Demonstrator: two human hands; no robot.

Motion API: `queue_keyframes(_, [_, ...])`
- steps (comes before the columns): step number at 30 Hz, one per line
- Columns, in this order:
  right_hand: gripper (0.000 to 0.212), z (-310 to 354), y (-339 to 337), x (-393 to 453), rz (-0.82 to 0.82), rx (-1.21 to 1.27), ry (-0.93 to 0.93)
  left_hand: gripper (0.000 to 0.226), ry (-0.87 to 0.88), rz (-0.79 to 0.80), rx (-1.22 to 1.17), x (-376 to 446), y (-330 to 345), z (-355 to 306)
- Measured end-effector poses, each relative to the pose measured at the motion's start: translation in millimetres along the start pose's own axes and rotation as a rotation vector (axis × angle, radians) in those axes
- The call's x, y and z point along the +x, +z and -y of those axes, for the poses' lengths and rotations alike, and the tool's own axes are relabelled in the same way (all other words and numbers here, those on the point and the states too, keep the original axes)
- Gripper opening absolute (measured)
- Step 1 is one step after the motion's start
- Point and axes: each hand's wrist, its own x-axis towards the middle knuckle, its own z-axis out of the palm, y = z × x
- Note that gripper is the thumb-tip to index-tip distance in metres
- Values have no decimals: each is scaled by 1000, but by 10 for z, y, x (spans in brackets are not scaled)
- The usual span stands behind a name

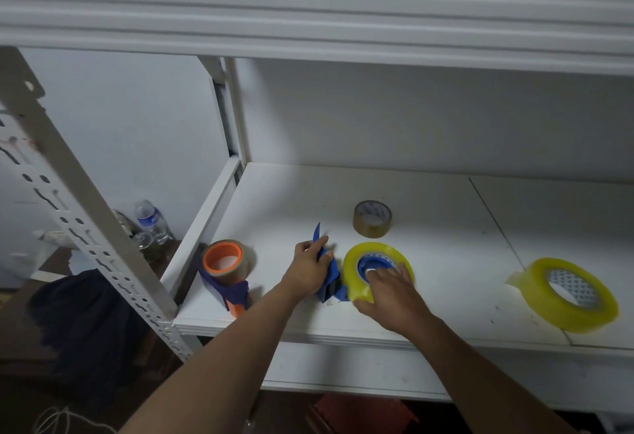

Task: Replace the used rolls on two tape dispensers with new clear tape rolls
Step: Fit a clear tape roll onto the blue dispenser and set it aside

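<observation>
A blue tape dispenser [330, 281] lies on the white shelf [429, 238], and my left hand [310, 267] grips its blue frame. A full yellowish clear tape roll [356, 272] sits on the dispenser's blue hub. My right hand [391, 293] lies over that roll with fingers spread and the thumb at its near edge. A second dispenser [228, 281], blue with an orange hub, lies at the shelf's left end with a thin brownish roll on it. Another full clear roll [573, 296] lies flat at the right. A small, nearly used roll [372, 219] stands behind.
The upper shelf's white beam [308, 21] hangs low over the work area. A slotted metal upright [79, 214] crosses the left side. Beyond it on the floor stand a water bottle [152, 221], glass jars and a dark cloth [79, 317].
</observation>
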Motion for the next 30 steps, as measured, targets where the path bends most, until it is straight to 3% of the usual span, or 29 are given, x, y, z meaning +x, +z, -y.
queue_keyframes(10, [49,-58,-54,-102,28,-144,-86,48,-7,-2,-19,-28,13,-28])
queue_keyframes(20, [59,-151,-27,-133,73,-119,-119,46,0,-31,-14,-43,32,-23])
queue_keyframes(26, [63,-225,-81,-148,115,-156,-156,45,51,-111,37,-67,77,17])
queue_keyframes(30, [63,-238,-110,-145,150,-129,-138,42,85,-298,139,-192,114,-22])
